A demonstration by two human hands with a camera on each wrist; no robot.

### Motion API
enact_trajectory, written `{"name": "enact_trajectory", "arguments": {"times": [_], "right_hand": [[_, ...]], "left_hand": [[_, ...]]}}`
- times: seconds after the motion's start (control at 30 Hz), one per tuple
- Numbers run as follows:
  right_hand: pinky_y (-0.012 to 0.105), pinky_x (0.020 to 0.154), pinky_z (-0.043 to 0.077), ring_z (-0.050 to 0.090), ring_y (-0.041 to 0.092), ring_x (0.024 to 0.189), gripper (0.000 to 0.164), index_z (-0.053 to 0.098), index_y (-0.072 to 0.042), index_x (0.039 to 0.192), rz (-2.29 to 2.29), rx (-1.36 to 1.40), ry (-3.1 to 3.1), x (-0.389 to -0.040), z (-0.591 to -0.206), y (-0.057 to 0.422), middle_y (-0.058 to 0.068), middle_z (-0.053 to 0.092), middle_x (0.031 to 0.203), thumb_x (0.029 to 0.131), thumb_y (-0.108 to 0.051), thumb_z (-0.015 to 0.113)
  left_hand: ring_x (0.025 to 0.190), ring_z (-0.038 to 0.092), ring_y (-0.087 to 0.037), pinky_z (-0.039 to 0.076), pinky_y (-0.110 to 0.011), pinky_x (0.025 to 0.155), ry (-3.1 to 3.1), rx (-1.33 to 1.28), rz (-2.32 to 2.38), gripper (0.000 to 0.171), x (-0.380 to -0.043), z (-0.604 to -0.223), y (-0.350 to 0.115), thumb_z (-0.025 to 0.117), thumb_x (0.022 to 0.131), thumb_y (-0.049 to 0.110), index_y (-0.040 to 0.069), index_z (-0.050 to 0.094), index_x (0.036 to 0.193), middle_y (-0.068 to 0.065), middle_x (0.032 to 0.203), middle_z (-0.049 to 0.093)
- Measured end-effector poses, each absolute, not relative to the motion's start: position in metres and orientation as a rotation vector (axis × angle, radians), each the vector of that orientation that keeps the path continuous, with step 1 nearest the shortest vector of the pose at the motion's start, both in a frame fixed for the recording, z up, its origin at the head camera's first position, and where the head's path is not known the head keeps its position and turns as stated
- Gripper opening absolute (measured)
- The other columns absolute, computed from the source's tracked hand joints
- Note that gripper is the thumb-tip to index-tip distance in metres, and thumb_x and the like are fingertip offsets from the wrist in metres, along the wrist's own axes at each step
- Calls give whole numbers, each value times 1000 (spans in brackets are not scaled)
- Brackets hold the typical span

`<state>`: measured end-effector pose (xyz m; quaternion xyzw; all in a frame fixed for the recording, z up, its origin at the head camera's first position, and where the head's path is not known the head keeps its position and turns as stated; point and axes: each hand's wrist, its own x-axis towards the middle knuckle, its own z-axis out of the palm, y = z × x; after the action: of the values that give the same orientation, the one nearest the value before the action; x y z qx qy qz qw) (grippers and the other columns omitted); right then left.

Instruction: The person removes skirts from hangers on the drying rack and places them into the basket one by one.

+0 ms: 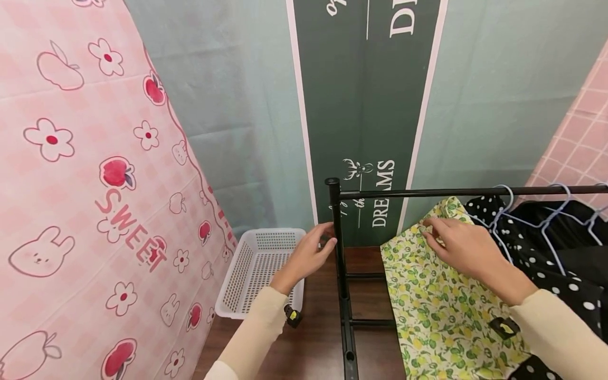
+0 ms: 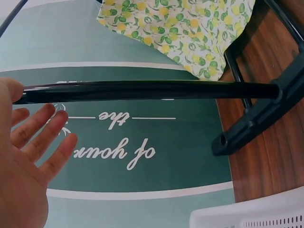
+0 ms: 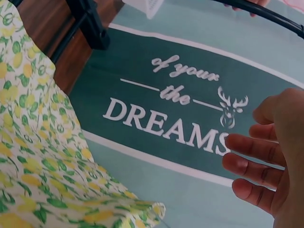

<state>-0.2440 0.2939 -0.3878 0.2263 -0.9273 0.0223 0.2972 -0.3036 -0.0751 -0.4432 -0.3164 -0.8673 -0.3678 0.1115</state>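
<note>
My left hand (image 1: pixel 311 252) is at the upright post (image 1: pixel 338 237) of a black clothes rack. In the left wrist view its thumb lies against the post while the other fingers (image 2: pixel 40 135) stretch out loosely beside it. My right hand (image 1: pixel 463 245) is in front of a lemon-print cloth (image 1: pixel 437 311) that hangs from the rack's top bar (image 1: pixel 427 193). The right wrist view shows that hand's fingers (image 3: pixel 256 168) bent loosely with nothing between them, apart from the cloth.
Right of the lemon-print cloth, black polka-dot clothing (image 1: pixel 546 269) hangs on pale blue hangers (image 1: pixel 546 227). A white perforated basket (image 1: pixel 223 295) stands on the wooden floor (image 1: pixel 318 338) left of the rack. A pink printed curtain (image 1: pixel 95 211) is at left, a green one (image 1: pixel 366 105) behind.
</note>
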Motion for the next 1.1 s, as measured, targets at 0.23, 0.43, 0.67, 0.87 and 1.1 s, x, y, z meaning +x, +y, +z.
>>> {"name": "enact_trajectory", "arguments": {"times": [0.23, 0.43, 0.67, 0.87, 1.1], "right_hand": [[27, 45, 33, 47, 6, 54, 19, 71, -9, 111, 50, 545, -2476, -239, -377, 312, 0, 71, 81, 94, -19, 74], [27, 44, 28, 38, 4, 52, 17, 71, -10, 110, 51, 496, -2488, -236, -372, 325, -4, 67, 76, 95, -18, 75], [28, 45, 29, 38, 5, 51, 16, 71, -9, 105, 25, 473, -2488, -232, -369, 339, -3, 66, 73, 93, -16, 77], [28, 46, 29, 39, 4, 51, 17, 72, -6, 105, 9, 452, -2522, -231, -368, 347, -2, 67, 74, 93, -16, 77], [30, 49, 27, 36, 8, 52, 9, 67, -7, 96, 2, 397, -2567, -227, -369, 356, -7, 53, 66, 96, -14, 72]], "left_hand": [[119, 70, -25, 59, -40, 99, -2564, -925, -1155, 48, -303, -443, -68, 54, 114, 29, 6, 48, 155, -13, 139, 65], [117, 71, -25, 59, -44, 99, -2603, -925, -1220, 51, -303, -444, -65, 53, 114, 29, 4, 43, 158, -13, 137, 66], [121, 70, -23, 58, -38, 103, -2595, -973, -1321, 46, -305, -444, -61, 52, 114, 30, 6, 45, 154, -8, 133, 71], [121, 71, -21, 58, -34, 102, -2585, -978, -1328, 41, -307, -444, -61, 52, 114, 26, 7, 48, 149, -8, 131, 73], [120, 71, -19, 58, -34, 102, -2573, -981, -1345, 37, -309, -447, -60, 52, 114, 28, 9, 50, 146, -7, 128, 73]]}}
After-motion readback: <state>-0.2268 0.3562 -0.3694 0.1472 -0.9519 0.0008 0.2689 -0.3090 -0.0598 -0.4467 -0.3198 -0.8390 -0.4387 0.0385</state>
